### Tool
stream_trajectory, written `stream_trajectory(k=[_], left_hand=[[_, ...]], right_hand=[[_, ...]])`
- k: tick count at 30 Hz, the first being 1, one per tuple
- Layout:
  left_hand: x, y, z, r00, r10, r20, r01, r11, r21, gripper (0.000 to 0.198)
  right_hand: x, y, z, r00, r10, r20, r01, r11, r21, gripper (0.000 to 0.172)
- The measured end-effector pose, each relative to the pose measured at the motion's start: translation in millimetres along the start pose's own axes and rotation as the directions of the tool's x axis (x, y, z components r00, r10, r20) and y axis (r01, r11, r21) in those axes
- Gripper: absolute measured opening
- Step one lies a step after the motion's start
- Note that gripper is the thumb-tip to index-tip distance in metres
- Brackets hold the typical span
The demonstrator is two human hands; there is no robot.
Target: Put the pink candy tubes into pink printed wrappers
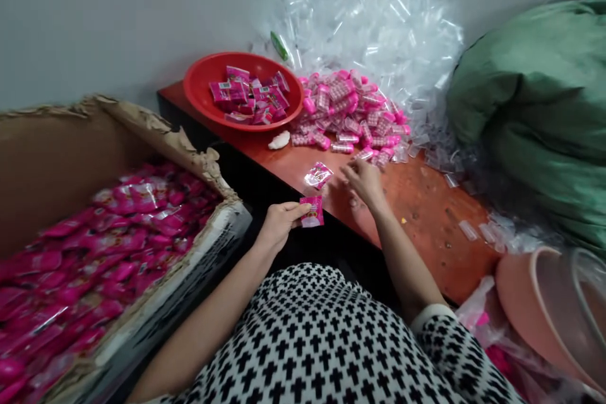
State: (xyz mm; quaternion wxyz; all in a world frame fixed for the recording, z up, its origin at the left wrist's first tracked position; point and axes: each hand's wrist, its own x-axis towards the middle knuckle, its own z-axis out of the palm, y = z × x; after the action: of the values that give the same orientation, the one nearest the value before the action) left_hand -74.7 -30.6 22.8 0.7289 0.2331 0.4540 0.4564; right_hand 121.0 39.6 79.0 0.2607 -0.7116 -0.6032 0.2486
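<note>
Low and just left of centre in the frame, the left hand point(279, 222) pinches a small pink sachet point(311, 211) by its left edge between thumb and fingertips, holding it in the air just off the near edge of the red-brown table point(426, 202). The right hand point(364, 180) rests on the tabletop slightly higher and to the right, fingers bent down at the fringe of a pile of pink filled tubes point(350, 110). I cannot tell whether those fingers close on anything. Between the two hands, a crumpled, see-through wrapper point(318, 175) lies flat on the table.

The sachet looks very light and thin, a glossy film that is probably slick and crinkles easily. A pinch on the sealed edge, as the left hand has it, seems the surest hold, since the middle would give under pressure.

Upper centre, a red bowl point(199, 85) holds more pink packets, with a small white scrap point(279, 140) just below its rim. Behind the tube pile, a heap of clear empty tubes point(369, 19) rises against the wall. A green sack point(534, 107) fills the right side, and a pink basin point(525, 303) sits at lower right. At left, a torn cardboard box point(57, 158) is full of pink sachets.
</note>
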Motion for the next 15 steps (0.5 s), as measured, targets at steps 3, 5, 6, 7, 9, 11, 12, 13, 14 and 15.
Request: stream_trajectory(k=[3, 5, 6, 7, 9, 11, 12, 13, 14, 15], left_hand=[[-0.4, 1.7, 4.8, 0.998, -0.028, -0.058, 0.021, 0.993, -0.112, 0.029], [2.8, 6.3, 10.3, 0.995, -0.058, -0.083, 0.041, 0.979, -0.201, 0.029], [5.2, 9.3, 13.8, 0.993, -0.069, -0.096, 0.043, 0.966, -0.253, 0.028], [8.2, 12.4, 17.8, 0.991, -0.072, -0.111, 0.034, 0.949, -0.312, 0.027], [15.1, 18.7, 26.3, 0.985, -0.067, -0.158, -0.008, 0.900, -0.435, 0.025], [22.9, 24.2, 33.5, 0.973, -0.083, -0.216, -0.045, 0.848, -0.528, 0.021], [26.6, 26.4, 36.1, 0.967, -0.099, -0.236, -0.051, 0.829, -0.557, 0.019], [30.1, 28.2, 38.0, 0.963, -0.112, -0.247, -0.052, 0.815, -0.577, 0.017], [33.1, 29.8, 39.1, 0.960, -0.122, -0.251, -0.051, 0.806, -0.590, 0.016], [35.4, 31.2, 39.8, 0.960, -0.123, -0.250, -0.054, 0.798, -0.600, 0.014]], right_hand=[[30.2, 13.3, -15.8, 0.973, 0.074, -0.218, -0.152, 0.919, -0.364, 0.046], [47.6, 20.1, -20.3, 0.959, 0.155, -0.237, -0.245, 0.873, -0.421, 0.054], [54.3, 22.7, -20.6, 0.955, 0.182, -0.232, -0.268, 0.866, -0.422, 0.055], [59.4, 25.1, -19.7, 0.955, 0.198, -0.221, -0.276, 0.867, -0.414, 0.054], [65.7, 29.9, -16.3, 0.964, 0.203, -0.174, -0.255, 0.893, -0.371, 0.047], [69.4, 35.6, -12.5, 0.972, 0.187, -0.140, -0.221, 0.932, -0.289, 0.040], [71.3, 38.9, -10.9, 0.974, 0.173, -0.143, -0.204, 0.950, -0.236, 0.038], [73.2, 42.3, -9.5, 0.975, 0.157, -0.155, -0.185, 0.966, -0.182, 0.038], [75.0, 45.4, -8.5, 0.976, 0.142, -0.167, -0.165, 0.978, -0.129, 0.039], [76.2, 47.9, -7.7, 0.977, 0.131, -0.165, -0.145, 0.987, -0.073, 0.040]])
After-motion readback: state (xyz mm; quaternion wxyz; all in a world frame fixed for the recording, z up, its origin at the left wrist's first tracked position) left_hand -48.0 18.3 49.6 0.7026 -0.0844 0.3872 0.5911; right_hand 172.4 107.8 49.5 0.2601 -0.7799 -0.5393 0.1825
